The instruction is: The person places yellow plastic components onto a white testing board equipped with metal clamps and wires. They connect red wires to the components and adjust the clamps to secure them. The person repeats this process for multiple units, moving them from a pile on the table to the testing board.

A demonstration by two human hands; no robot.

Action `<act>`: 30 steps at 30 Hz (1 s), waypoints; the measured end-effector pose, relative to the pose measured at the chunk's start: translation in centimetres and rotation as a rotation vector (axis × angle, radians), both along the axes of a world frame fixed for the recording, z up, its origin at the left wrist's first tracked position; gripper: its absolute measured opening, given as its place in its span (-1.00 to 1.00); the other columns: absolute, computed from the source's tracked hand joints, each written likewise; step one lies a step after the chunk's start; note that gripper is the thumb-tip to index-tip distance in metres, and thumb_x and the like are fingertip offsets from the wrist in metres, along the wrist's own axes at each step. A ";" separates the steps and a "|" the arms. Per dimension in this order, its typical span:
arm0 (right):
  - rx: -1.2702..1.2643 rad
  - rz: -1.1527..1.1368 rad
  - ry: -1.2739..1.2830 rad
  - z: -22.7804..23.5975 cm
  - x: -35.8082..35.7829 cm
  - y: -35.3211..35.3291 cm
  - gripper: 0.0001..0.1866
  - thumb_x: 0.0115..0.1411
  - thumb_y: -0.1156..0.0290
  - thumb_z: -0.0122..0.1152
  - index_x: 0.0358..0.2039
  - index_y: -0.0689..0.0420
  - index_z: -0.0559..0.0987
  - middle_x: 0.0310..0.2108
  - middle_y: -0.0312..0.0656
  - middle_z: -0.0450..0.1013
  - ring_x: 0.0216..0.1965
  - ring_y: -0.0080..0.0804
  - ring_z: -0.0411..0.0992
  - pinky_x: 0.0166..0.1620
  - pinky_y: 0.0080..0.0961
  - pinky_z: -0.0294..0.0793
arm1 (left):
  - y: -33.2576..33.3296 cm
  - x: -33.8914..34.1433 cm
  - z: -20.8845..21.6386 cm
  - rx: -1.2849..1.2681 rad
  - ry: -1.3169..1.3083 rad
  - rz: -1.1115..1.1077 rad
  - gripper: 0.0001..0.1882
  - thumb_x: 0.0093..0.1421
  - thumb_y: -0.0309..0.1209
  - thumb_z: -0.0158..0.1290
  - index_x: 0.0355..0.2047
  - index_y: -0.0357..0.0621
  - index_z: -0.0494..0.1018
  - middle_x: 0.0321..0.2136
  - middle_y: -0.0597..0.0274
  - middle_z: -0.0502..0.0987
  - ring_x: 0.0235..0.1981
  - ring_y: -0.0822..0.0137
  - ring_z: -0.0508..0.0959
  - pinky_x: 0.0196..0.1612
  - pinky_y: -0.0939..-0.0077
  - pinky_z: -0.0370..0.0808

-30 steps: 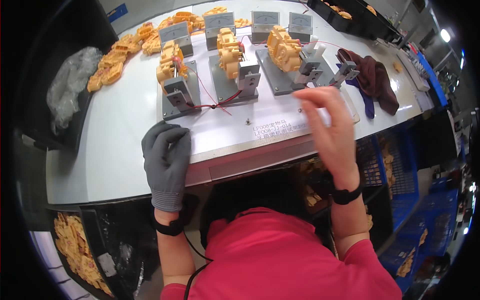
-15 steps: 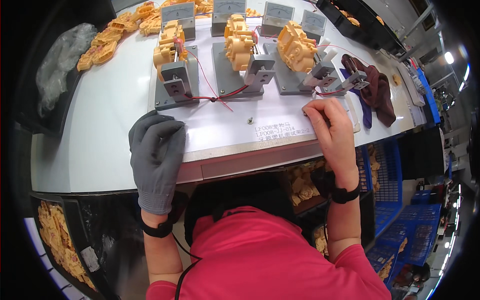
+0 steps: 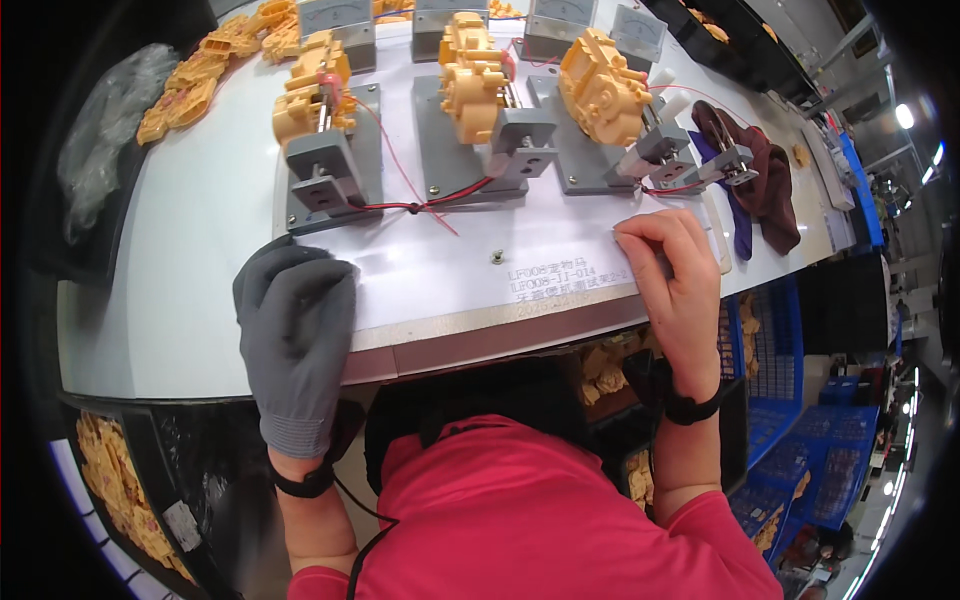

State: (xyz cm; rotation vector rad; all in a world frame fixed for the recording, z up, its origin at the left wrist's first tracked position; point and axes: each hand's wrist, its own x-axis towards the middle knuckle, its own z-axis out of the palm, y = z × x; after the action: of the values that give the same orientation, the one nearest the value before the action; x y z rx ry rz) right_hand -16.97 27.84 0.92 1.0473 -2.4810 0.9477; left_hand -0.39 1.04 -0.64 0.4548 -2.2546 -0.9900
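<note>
While the left hand [image 3: 297, 335], in a grey glove, lies flat and palm-down on the near edge of the white desk [image 3: 190, 250], its fingers spread and holding nothing, the bare right hand [image 3: 672, 280] rests further along that same edge with its fingers curled under, knuckles up; whether anything small is pinched beneath them cannot be told. The thing nearest the right hand is the right-hand grey fixture [image 3: 690, 165], just beyond the fingertips toward the far edge and slightly to the right; its clamp arm runs slantwise, from the orange plastic housing [image 3: 600, 85] at the far left down to its tip at the near right, so the long axis points roughly at the right hand's knuckles. A red wire [image 3: 400, 175] runs across the desk between the left fixture [image 3: 325, 165] and the middle fixture [image 3: 500, 135], each carrying its own orange housing; the left fixture stands just past the gloved fingertips. A dark red cloth [image 3: 760, 170] lies near the right edge, beside the right fixture; the right hand is plainly the nearer of the two to that fixture.
</note>
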 end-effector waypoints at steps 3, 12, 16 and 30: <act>-0.075 -0.008 -0.017 0.3 0.1 -0.2 -0.86 0.14 0.53 0.32 -0.26 0.16 0.60 -0.37 -0.20 0.48 -0.27 -0.21 0.42 -0.14 -0.38 0.40 | -0.1 0.0 0.0 -0.023 -0.030 -0.019 -0.81 0.10 -0.65 0.18 -0.24 -0.25 0.55 -0.11 0.13 0.45 0.01 0.19 0.47 0.05 0.40 0.45; -0.182 0.374 0.015 2.8 2.7 -4.4 -0.77 0.02 0.46 0.42 -0.27 0.12 0.62 -0.42 -0.26 0.49 -0.40 -0.32 0.42 -0.30 -0.42 0.36 | -0.6 0.0 2.0 0.014 -0.168 -0.042 -0.83 0.06 -0.59 0.19 -0.29 -0.22 0.57 -0.14 0.14 0.45 -0.05 0.19 0.45 0.06 0.38 0.39; -0.212 0.411 -0.026 0.7 2.2 -6.5 -0.82 0.05 0.38 0.42 -0.33 0.10 0.62 -0.50 -0.31 0.47 -0.50 -0.36 0.38 -0.38 -0.44 0.30 | -0.6 0.5 2.2 -0.006 -0.219 -0.071 -0.84 0.09 -0.56 0.13 -0.28 -0.26 0.54 -0.13 0.11 0.40 -0.02 0.20 0.42 0.13 0.36 0.32; -0.064 0.372 -0.002 0.2 2.0 -7.1 -0.64 -0.22 0.39 0.52 -0.32 0.02 0.65 -0.53 -0.42 0.43 -0.57 -0.44 0.35 -0.48 -0.44 0.22 | -0.7 0.5 2.0 -0.011 -0.339 -0.025 -0.75 -0.02 -0.44 0.36 -0.29 0.02 0.60 -0.22 0.26 0.52 -0.05 0.10 0.43 0.01 0.26 0.37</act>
State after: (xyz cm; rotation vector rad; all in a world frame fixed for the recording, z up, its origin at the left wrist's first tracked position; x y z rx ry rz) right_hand -14.95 20.69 1.13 1.5186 -2.2809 1.1208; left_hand 0.14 0.35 1.32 0.6308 -2.5688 -0.9719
